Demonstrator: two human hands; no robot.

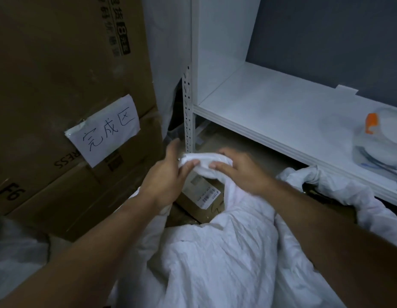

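Two hands in view, both on one white cloth (215,252), centre of frame. Left hand (168,174): thumb and curled fingers pinch the bunched upper edge of the cloth. Right hand (239,172): fingers curled over the same bunched edge from the right, gripping it; the two hands sit close together. The cloth hangs from the grip and spreads, crumpled, across the lower centre of the frame between the forearms. Below the hands, one small carton (202,196) with one barcode label, partly covered by the cloth. Left half of frame: large cardboard boxes (59,74), at least two stacked, with one taped paper sign (104,130) bearing three handwritten characters. Upper right: one white shelf (282,103), one perforated upright post (188,107) at its left corner. At the right edge, on the shelf, one plastic-wrapped package (380,138) with one orange tab. One more heap of white fabric (326,187) at right, below the shelf; another, blurred, at lower left.
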